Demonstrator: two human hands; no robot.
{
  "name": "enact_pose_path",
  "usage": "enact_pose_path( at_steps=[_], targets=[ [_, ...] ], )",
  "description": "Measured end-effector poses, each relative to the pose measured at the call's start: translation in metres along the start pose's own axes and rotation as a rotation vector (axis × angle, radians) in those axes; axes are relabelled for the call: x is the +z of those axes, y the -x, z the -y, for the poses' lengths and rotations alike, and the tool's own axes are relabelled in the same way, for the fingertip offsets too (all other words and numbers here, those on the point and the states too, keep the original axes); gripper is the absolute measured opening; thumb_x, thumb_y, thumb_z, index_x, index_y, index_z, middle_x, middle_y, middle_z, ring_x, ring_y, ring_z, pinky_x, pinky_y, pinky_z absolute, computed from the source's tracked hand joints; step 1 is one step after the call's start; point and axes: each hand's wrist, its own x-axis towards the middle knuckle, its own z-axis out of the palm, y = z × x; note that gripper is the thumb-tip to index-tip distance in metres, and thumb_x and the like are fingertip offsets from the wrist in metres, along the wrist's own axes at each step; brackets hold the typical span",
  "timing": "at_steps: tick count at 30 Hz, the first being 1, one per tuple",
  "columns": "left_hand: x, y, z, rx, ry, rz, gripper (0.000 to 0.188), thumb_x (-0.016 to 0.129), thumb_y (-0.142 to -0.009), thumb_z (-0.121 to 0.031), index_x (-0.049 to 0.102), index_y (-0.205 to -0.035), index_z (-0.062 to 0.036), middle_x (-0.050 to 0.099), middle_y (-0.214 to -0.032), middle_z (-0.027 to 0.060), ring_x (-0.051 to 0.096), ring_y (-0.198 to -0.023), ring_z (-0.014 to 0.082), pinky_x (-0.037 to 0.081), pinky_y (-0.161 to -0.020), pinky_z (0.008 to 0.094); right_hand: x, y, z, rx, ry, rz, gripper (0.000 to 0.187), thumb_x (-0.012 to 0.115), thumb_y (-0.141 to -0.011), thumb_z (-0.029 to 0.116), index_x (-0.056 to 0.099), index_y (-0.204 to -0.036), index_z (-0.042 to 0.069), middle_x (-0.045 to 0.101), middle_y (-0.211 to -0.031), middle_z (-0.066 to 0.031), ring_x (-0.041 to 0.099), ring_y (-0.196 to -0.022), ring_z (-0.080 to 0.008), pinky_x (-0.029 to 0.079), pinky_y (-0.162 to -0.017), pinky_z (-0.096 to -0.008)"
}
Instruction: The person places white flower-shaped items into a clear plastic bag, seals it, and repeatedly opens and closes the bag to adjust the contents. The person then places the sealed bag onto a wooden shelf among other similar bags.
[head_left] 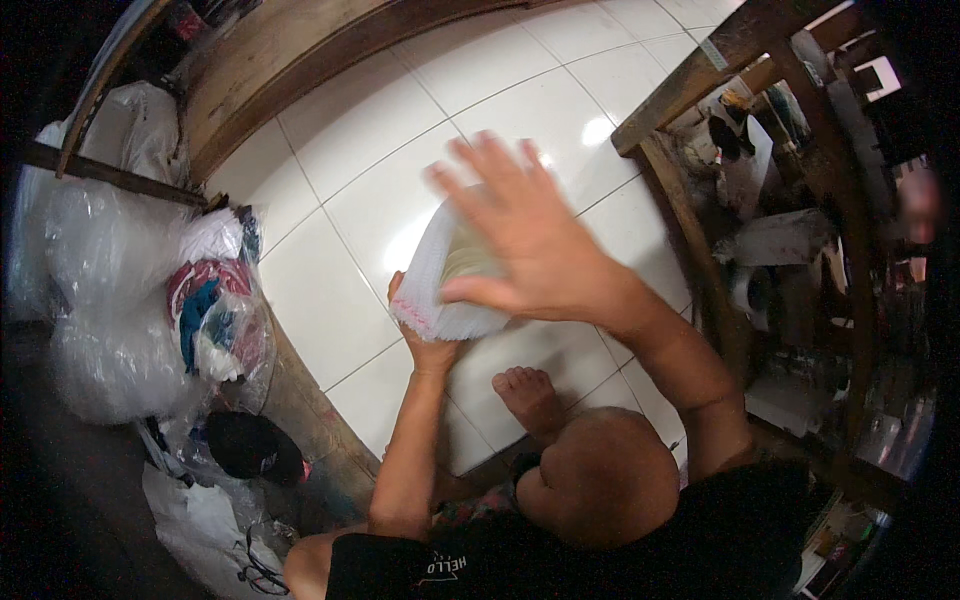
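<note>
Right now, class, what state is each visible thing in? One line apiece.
Left hand: holding white bundle, partly hidden.
White bundle: held, partly covered.
Right hand: open, spread, blurred.
Foot: bare, on tiles.
Tiles: glossy, reflecting light.
Clear plastic: crumpled, piled.

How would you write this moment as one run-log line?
left hand: holding white bundle | right hand: open, blurred, over bundle, contact unclear | below: white tiled floor
</note>
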Motion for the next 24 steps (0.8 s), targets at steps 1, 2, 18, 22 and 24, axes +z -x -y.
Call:
enact_pose_path(
  at_steps=[1,2,18,22,24],
  targets=[
    [0.002,-0.003,-0.008,0.013,0.051,0.006,0.102,0.085,-0.066,-0.032,0.023,-0.14,-0.0014,0.05,-0.125,0.0134,0.048,-0.118,0.0267,0.033,-0.107,0.041,0.016,-0.005,0.001,-0.049,0.107,0.027,0.088,0.049,-0.083,0.069,0.037,-0.145,0.008,0.035,-0.145,-0.0274,0.029,-0.136,-0.0472,0.017,-0.109,-0.0646],
    [0.002,-0.005,-0.013,0.025,0.098,0.006,0.101,0.086,-0.066,-0.032,0.023,-0.139,-0.0014,0.05,-0.124,0.0133,0.049,-0.118,0.0266,0.033,-0.107,0.0417,0.028,-0.006,0.001,-0.045,0.107,0.025,0.088,0.047,-0.082,0.071,0.038,-0.145,0.009,0.036,-0.145,-0.0277,0.029,-0.136,-0.0474,0.017,-0.108,-0.0651],
    [0.0,-0.006,-0.018,0.096,-0.166,-0.047,0.076,0.08,-0.063,-0.035,0.049,-0.124,-0.0023,0.049,-0.124,0.0183,0.039,-0.121,0.0388,0.03,-0.106,0.0471,0.014,-0.019,-0.036,0.15,0.111,-0.037,0.085,0.047,-0.086,0.065,0.03,-0.147,0.009,0.043,-0.136,-0.0288,0.042,-0.127,-0.0414,0.024,-0.108,-0.0593],
    [0.0,-0.01,-0.02,0.086,-0.23,-0.001,0.074,0.081,-0.063,-0.034,0.051,-0.123,-0.0038,0.049,-0.124,0.0187,0.039,-0.12,0.0387,0.031,-0.104,0.0479,0.011,-0.03,-0.039,0.128,0.147,-0.113,0.082,0.049,-0.086,0.064,0.035,-0.144,0.007,0.051,-0.124,-0.0253,0.052,-0.11,-0.0371,0.035,-0.096,-0.0538],
    [0.0,-0.006,-0.011,0.141,-0.301,-0.012,0.072,0.081,-0.063,-0.033,0.052,-0.123,-0.0042,0.05,-0.123,0.0183,0.04,-0.12,0.039,0.031,-0.104,0.048,0.021,-0.032,-0.039,0.099,0.157,-0.114,0.08,0.051,-0.086,0.062,0.037,-0.142,0.007,0.053,-0.119,-0.0229,0.053,-0.106,-0.0351,0.037,-0.093,-0.0506]
  ],
)
